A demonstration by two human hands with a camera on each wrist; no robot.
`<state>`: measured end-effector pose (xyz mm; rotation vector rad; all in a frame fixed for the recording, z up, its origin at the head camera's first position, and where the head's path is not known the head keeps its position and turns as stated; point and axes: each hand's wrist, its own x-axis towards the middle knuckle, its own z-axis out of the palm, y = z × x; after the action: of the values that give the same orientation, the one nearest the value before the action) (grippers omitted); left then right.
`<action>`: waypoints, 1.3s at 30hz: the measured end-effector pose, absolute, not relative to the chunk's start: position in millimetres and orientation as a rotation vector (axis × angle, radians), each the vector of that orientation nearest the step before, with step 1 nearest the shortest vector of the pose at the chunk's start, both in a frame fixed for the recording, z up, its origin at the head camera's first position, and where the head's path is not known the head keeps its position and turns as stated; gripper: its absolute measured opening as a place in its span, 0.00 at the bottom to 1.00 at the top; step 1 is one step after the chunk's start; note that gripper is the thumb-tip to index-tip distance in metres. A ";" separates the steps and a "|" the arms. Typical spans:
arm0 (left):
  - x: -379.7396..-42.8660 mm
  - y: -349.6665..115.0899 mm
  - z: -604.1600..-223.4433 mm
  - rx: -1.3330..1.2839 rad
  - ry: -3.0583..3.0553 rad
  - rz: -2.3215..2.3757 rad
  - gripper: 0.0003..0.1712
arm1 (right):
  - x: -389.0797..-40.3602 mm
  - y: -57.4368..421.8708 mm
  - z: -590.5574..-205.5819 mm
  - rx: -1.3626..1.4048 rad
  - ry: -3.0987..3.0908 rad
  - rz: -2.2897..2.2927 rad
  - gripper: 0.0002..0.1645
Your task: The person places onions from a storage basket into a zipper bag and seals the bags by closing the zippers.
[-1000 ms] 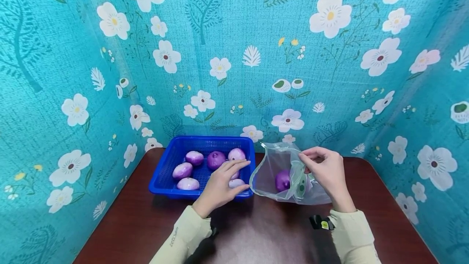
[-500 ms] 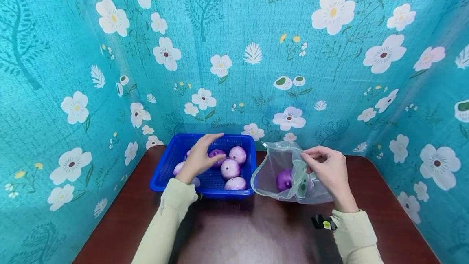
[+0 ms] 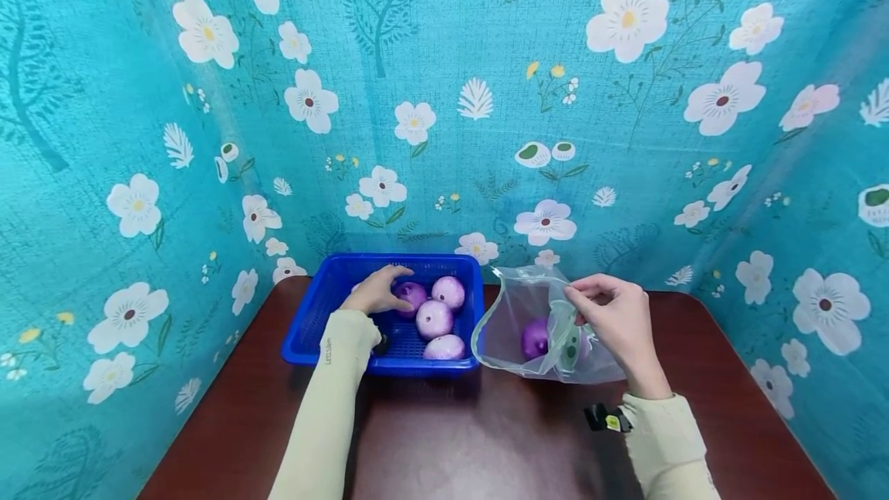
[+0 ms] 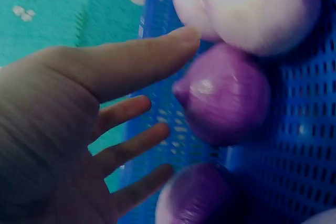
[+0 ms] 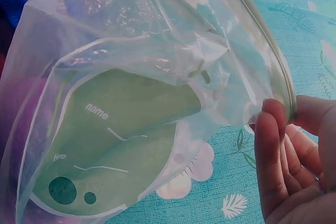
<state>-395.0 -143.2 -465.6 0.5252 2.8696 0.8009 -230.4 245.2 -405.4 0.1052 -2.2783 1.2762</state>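
My left hand [image 3: 373,293] reaches over the blue basket [image 3: 297,338], thumb and fingers spread beside a deep purple onion [image 4: 226,95]. In the left wrist view the thumb tip overlaps the edge of the onion, and the other fingers stay straight and apart. Paler onions [image 3: 435,320] lie on the basket's right side. My right hand [image 3: 618,322] pinches the rim of a clear zip bag [image 5: 131,51] between thumb and fingers, and the bag's mouth gapes toward the basket. Inside the bag a purple onion [image 3: 535,339] shows through, behind a green printed label [image 5: 126,114].
The basket and the bag sit side by side on a dark reddish-brown table [image 3: 472,438]. A teal floral curtain [image 3: 444,176] rises behind the table and along both sides. A black wrist device [image 3: 608,418] is by the right sleeve.
My left hand has moved left from the basket's right-hand onions, then lower and closer to the purple onion at the back. The right hand has kept its pinch on the bag throughout.
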 end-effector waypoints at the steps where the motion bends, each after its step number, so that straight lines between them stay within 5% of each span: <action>1: -396.3 -144.7 -467.1 0.526 2.857 0.793 0.44 | -231.1 244.6 -405.2 0.110 -2.277 1.277 0.10; 15: -402.3 -140.8 -487.2 0.723 2.827 0.625 0.46 | -228.9 245.4 -407.8 0.082 -2.280 1.289 0.11; 39: -397.5 -140.7 -472.1 0.688 2.819 0.587 0.41 | -227.3 247.5 -406.7 0.070 -2.283 1.291 0.11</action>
<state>-397.5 -140.7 -472.1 0.6879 2.8187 0.5868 -227.3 247.5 -406.7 0.0703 -2.2829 1.2914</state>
